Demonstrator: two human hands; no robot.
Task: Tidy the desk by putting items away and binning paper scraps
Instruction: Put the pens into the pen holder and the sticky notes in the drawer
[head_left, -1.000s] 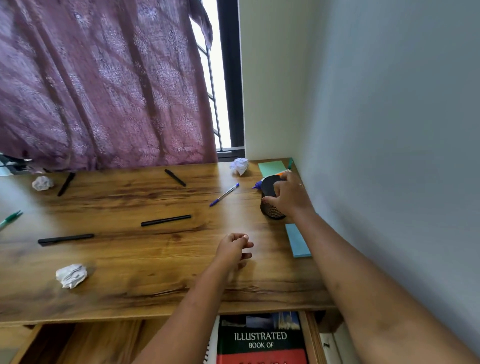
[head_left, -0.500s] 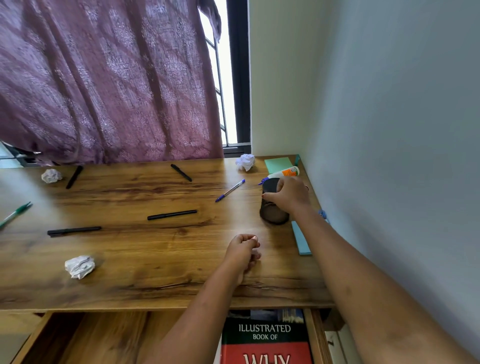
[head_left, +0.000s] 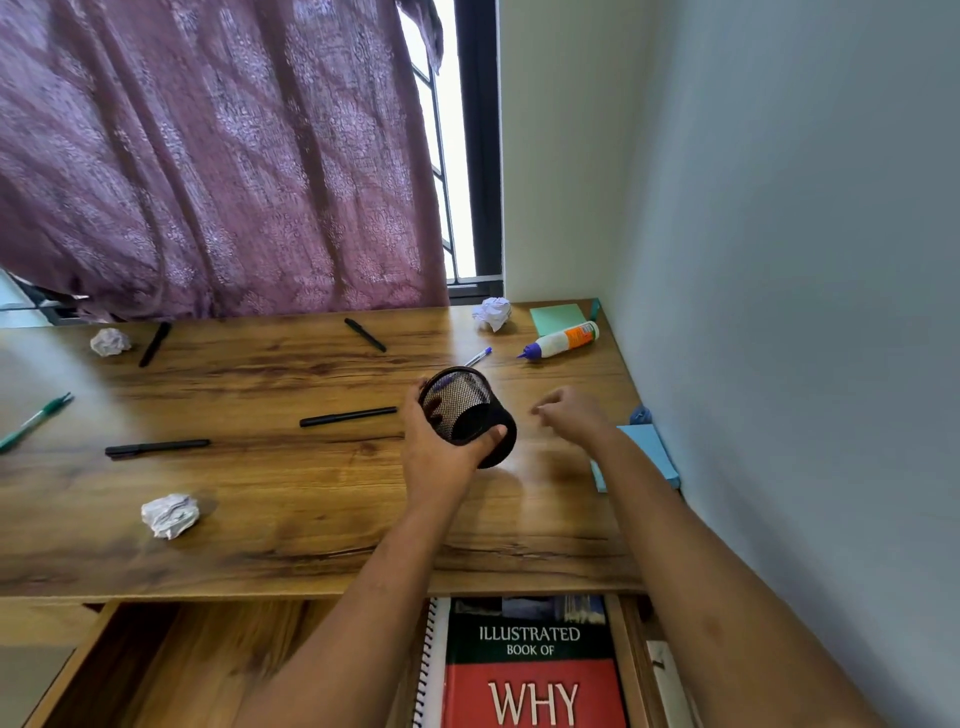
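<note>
Behind the left hand (head_left: 436, 457), a blue pen (head_left: 478, 357) is mostly hidden by the tilted black mesh pen cup (head_left: 466, 415) that hand grips above the bench (head_left: 291, 509); the cup looks empty, though mesh obscures its base. Blurred, the right hand (head_left: 571, 415) hovers loosely curled, holding nothing. Crumpled paper (head_left: 170, 514) lies near the front edge.

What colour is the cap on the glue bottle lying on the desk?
Blue-purple, on a white glue bottle with an orange label; seen in the head view, the only one.
</note>
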